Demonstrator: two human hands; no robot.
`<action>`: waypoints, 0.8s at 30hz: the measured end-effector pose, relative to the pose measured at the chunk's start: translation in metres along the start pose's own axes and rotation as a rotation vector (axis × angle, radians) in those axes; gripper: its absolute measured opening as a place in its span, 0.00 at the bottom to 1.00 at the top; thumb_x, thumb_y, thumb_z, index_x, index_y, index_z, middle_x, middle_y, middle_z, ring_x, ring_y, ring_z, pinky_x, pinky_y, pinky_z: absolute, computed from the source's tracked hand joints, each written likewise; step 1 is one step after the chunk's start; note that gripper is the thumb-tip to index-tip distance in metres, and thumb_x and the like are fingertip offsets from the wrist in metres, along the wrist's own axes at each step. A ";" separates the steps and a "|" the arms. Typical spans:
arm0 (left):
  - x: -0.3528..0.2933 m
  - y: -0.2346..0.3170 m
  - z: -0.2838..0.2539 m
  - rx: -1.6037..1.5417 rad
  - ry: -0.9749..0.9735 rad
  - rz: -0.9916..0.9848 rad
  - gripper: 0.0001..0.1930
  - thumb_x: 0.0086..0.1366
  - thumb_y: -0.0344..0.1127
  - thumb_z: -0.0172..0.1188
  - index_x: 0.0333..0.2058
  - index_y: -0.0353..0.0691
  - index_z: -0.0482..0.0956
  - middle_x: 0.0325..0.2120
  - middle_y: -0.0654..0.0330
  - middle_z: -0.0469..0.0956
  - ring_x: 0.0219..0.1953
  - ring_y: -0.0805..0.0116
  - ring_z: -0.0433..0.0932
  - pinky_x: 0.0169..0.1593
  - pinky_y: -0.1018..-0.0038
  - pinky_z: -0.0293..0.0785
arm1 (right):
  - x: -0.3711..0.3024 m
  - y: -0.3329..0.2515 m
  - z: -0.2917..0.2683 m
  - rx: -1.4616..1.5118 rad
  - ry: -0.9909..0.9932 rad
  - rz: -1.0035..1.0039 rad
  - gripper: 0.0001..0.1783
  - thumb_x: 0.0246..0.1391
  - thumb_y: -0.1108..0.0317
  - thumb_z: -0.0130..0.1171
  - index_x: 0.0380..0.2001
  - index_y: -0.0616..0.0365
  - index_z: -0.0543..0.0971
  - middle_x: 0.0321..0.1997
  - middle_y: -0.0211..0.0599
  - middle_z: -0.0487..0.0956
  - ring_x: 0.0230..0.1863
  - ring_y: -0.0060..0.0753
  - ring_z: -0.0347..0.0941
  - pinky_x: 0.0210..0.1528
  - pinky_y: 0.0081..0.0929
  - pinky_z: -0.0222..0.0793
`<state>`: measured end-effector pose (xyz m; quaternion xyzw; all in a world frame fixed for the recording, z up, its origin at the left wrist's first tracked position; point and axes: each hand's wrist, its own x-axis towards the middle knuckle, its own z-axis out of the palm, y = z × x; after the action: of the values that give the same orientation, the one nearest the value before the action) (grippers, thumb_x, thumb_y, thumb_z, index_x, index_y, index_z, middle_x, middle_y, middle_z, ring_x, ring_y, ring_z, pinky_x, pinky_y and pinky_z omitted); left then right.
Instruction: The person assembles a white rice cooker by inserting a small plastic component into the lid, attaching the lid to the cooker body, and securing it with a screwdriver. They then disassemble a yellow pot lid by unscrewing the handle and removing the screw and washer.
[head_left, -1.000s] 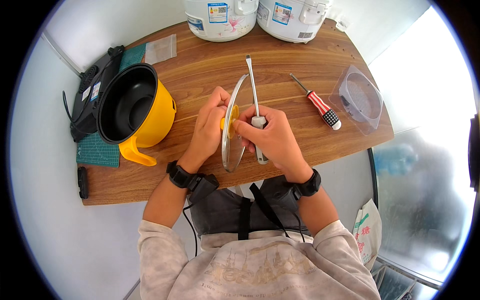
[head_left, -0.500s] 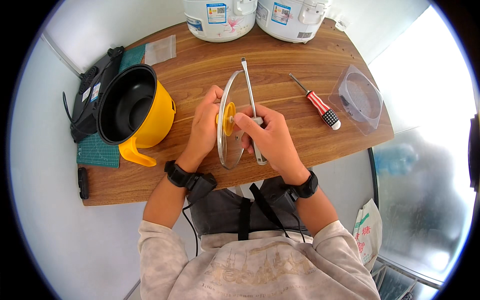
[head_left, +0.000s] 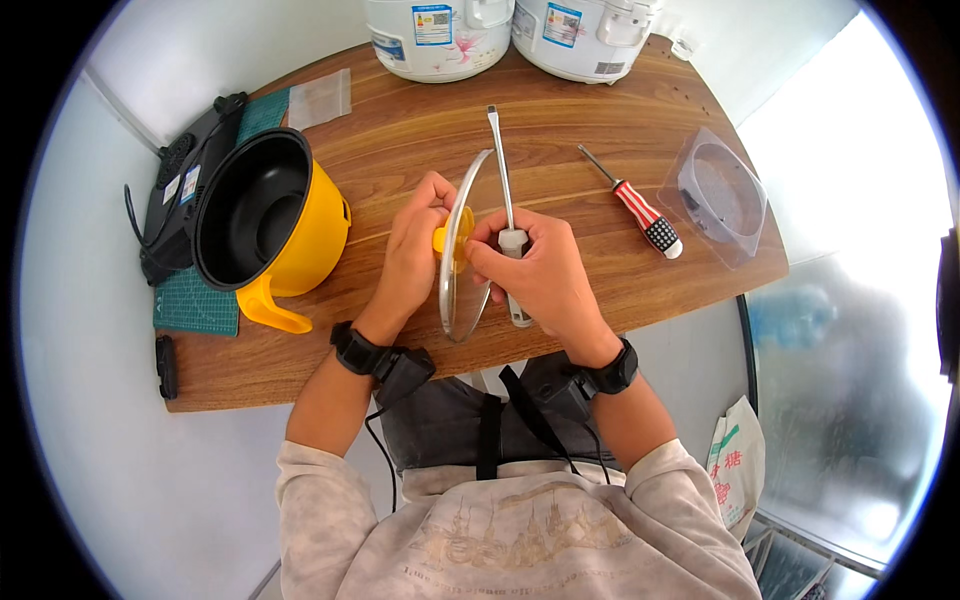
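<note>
A glass pot lid [head_left: 446, 291] with a metal rim stands on edge between my hands, seen nearly side-on. My left hand [head_left: 405, 255] is closed around its yellow knob [head_left: 440, 240] on the left face. On the other face, the thumb and fingertips of my right hand [head_left: 545, 262] pinch at the lid's centre, by a yellow round piece; whatever is between the tips is hidden. That same hand also holds a flat-blade screwdriver [head_left: 502, 170] with a grey handle, its blade pointing away from me and clear of the lid.
On the left stands a yellow pot [head_left: 318, 235] with a black inside, beside a black appliance [head_left: 170, 200] on a green cutting mat [head_left: 200, 305]. A red-and-white-striped screwdriver [head_left: 640, 212] and a clear plastic tray [head_left: 725, 195] lie right. Two rice cookers [head_left: 440, 50] stand at the back.
The lid has turned more edge-on to my view, its top tipping to the right. The screwdriver's tip has shifted slightly farther away, and my right fingertips have moved a little at the lid's centre.
</note>
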<state>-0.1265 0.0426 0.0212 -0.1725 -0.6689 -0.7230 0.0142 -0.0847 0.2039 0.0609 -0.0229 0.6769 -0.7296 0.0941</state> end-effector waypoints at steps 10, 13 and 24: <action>0.000 -0.004 0.002 -0.218 0.051 -0.193 0.10 0.72 0.42 0.42 0.37 0.43 0.67 0.28 0.68 0.66 0.29 0.80 0.64 0.31 0.82 0.61 | 0.010 0.014 0.001 -0.033 0.021 -0.027 0.06 0.51 0.72 0.61 0.29 0.64 0.77 0.20 0.28 0.76 0.17 0.17 0.70 0.20 0.18 0.65; 0.003 -0.009 -0.007 -0.197 0.073 -0.157 0.14 0.75 0.47 0.42 0.41 0.43 0.69 0.31 0.66 0.69 0.33 0.79 0.70 0.31 0.79 0.68 | 0.015 0.018 0.004 0.088 0.041 0.007 0.05 0.53 0.73 0.59 0.32 0.64 0.77 0.21 0.28 0.75 0.18 0.17 0.70 0.20 0.19 0.66; 0.012 0.008 -0.018 -0.403 0.080 -0.491 0.27 0.71 0.61 0.46 0.52 0.42 0.69 0.43 0.56 0.78 0.43 0.62 0.83 0.35 0.65 0.85 | 0.020 0.017 -0.016 0.012 -0.035 0.116 0.08 0.55 0.73 0.58 0.37 0.64 0.78 0.29 0.31 0.79 0.24 0.18 0.72 0.22 0.20 0.69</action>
<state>-0.1402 0.0273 0.0317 0.0234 -0.5326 -0.8290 -0.1691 -0.1050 0.2155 0.0409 0.0042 0.6709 -0.7265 0.1485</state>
